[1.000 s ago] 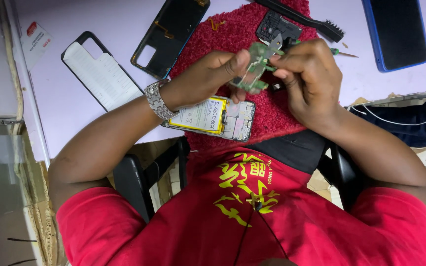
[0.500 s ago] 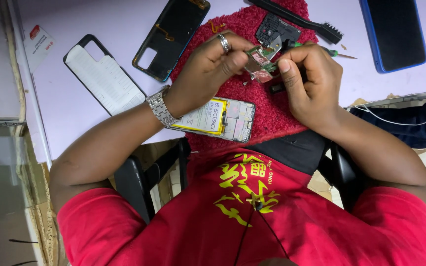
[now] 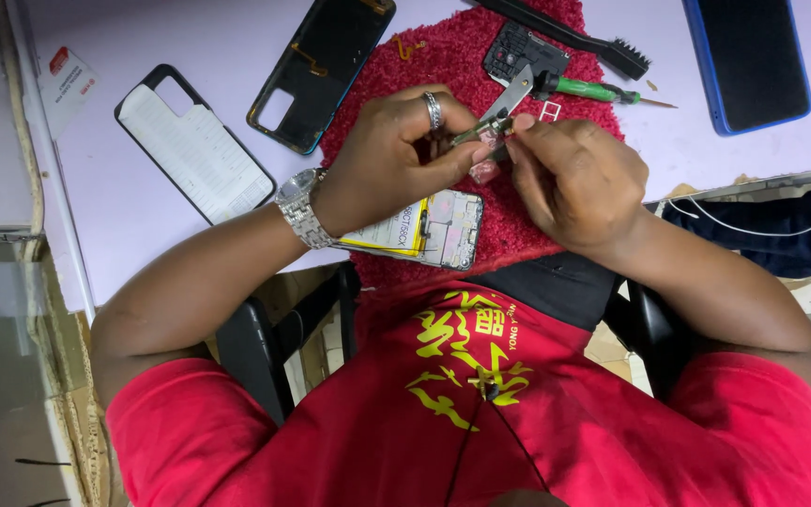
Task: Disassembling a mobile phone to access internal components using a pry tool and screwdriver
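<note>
I sit at a pale lilac table (image 3: 190, 56) w/ a red towel mat (image 3: 518, 216) in front of my chest; I take this mat as my landmark. Just above the mat's middle my left hand (image 3: 396, 160) and right hand (image 3: 574, 178) meet. Fingers of both are pinched nearly closed on a small green circuit board (image 3: 482, 130) w/ a grey metal piece on it; how much gap is between the fingertips I cannot tell, they cover each other.

Risks, as I judge: the board is thin and held only by fingertips, so too much twist can crack it or tear a flex. If the grip slips, small parts can fall in the mat's pile and get lost. The open phone body (image 3: 429, 230) w/ yellow battery lies at the mat's lower left edge, under my left wrist, so the watch can press on it.

Vs. the frame 1 s ago: the left hand is turned more over the board, its ring now shows, and the board is more hidden. Black back cover (image 3: 321, 70) and white-lined case (image 3: 194, 145), left of the mat, did not move; brush (image 3: 574, 33) and green screwdriver (image 3: 593, 91) at the mat's top right also same.
</note>
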